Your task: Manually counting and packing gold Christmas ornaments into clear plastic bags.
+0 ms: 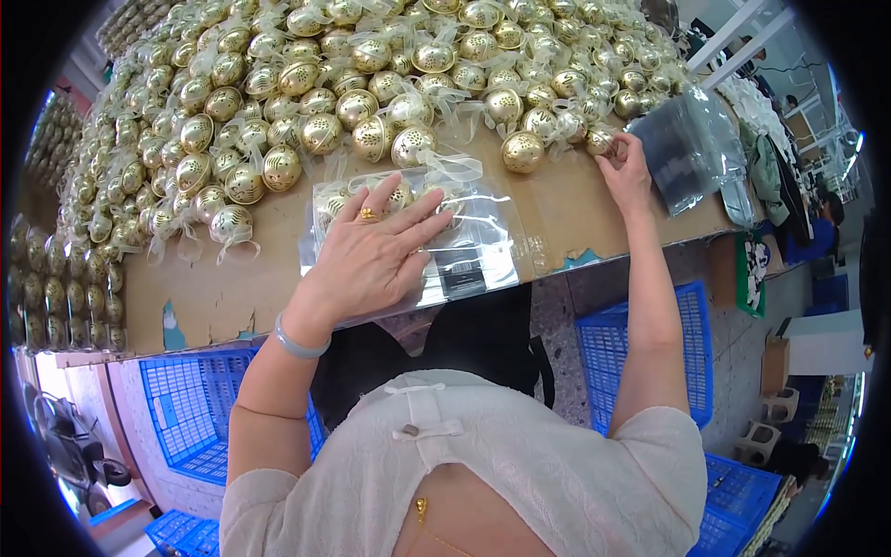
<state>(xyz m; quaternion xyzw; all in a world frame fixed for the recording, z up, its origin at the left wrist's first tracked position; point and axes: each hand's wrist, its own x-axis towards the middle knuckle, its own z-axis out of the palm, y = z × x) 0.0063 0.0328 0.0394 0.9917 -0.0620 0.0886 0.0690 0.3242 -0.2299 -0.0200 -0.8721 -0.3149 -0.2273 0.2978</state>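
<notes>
Left hand [371, 255] pressed flat, fingers spread open, on a clear plastic bag [464, 251] lying at the near edge of the cardboard-covered table [204, 297]; nothing gripped, only held down. Inside the bag, a few gold balls [334, 206] near its far end and a dark label toward its near end. Right hand [626, 172] stretched toward the right edge, fingertips pinched on 1 gold ball [600, 141] at the fringe of the heap. Big pile of gold ribboned balls [353, 84] filling the far side. Stack of empty clear bags [691, 148] at the right corner. Blue crates [640, 353] below the near edge.
</notes>
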